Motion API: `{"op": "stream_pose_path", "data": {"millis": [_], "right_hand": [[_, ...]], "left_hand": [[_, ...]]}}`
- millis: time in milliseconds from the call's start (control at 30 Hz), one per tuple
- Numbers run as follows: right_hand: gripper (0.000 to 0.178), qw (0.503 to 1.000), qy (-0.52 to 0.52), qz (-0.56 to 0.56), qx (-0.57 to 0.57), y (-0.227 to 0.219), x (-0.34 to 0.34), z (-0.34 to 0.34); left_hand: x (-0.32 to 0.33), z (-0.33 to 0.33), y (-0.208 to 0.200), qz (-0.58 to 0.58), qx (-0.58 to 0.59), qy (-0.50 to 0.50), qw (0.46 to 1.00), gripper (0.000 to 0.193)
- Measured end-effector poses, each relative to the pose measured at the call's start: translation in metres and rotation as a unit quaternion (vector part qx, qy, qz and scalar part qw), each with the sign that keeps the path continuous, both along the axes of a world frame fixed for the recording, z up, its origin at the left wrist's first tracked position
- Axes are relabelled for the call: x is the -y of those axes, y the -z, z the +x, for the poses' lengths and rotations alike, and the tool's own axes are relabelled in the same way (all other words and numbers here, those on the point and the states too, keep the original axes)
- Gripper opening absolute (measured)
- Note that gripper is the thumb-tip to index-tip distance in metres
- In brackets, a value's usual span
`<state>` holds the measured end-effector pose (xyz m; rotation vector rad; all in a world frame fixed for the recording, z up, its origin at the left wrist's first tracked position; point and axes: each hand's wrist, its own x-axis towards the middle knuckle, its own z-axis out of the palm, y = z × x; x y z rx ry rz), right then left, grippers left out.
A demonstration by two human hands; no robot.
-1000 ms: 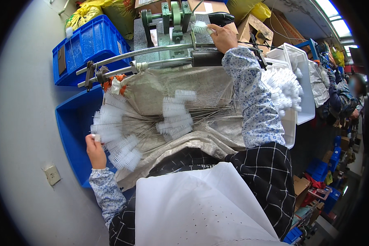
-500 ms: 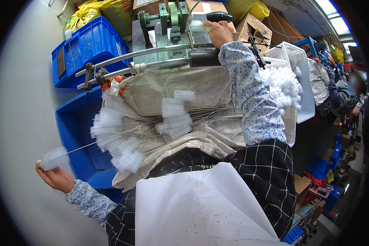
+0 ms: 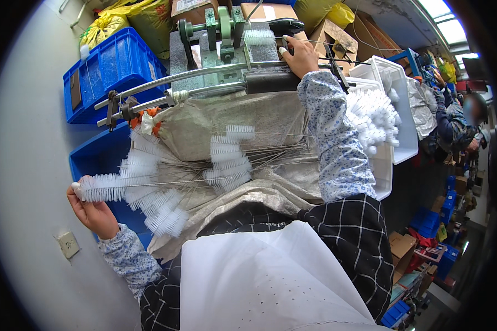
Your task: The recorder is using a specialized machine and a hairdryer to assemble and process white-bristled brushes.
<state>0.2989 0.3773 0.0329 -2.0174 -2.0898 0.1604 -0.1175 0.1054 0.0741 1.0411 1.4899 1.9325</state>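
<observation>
At the far left, my left hand (image 3: 96, 214) pinches the bristled tip of a white bottle brush (image 3: 102, 188), whose wire runs right across the pile. My right hand (image 3: 302, 58) reaches up to the bench machine (image 3: 225, 34), fingers closed around the wire end of another bottle brush (image 3: 258, 37); the exact grip is partly hidden. That brush's bristles lie beside the machine's green wheel. On a dirty cloth sack (image 3: 232, 118) over my lap rest two bundles of bottle brushes, a left bundle (image 3: 165, 216) and a middle bundle (image 3: 226, 157), their wires crossing between them.
Metal rails (image 3: 204, 74) run along the machine's front. A blue bin (image 3: 88, 154) stands under the left bundle, and a blue crate (image 3: 113, 69) behind it. At right, a white bin (image 3: 384, 171) holds many brushes. Cardboard boxes (image 3: 334, 41) stand behind; a person (image 3: 453, 121) sits far right.
My left hand has moved right and up with its brush, now over the left bundle. My right hand has shifted from the other brush's bristles to its wire end.
</observation>
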Motion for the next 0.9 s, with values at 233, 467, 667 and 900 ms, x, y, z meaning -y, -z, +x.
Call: {"op": "stream_pose_path", "data": {"millis": [233, 467, 667, 900], "right_hand": [[0.034, 0.993, -0.059, 0.078, -0.063, 0.016, -0.001, -0.028], [0.033, 0.995, -0.05, 0.065, -0.059, 0.008, 0.008, -0.073], [0.029, 0.998, -0.049, 0.023, -0.031, 0.006, 0.009, -0.109], [0.032, 0.995, -0.069, 0.048, -0.046, 0.011, 0.007, -0.079]], "left_hand": [[-0.001, -0.005, -0.006, 0.009, 0.01, -0.014, 1.0, 0.02], [0.005, -0.009, -0.013, -0.001, -0.004, -0.045, 0.999, 0.02], [-0.022, 0.019, -0.008, 0.019, 0.023, 0.015, 0.999, 0.018], [-0.021, 0.019, -0.008, 0.022, 0.006, 0.044, 0.999, 0.019]]}}
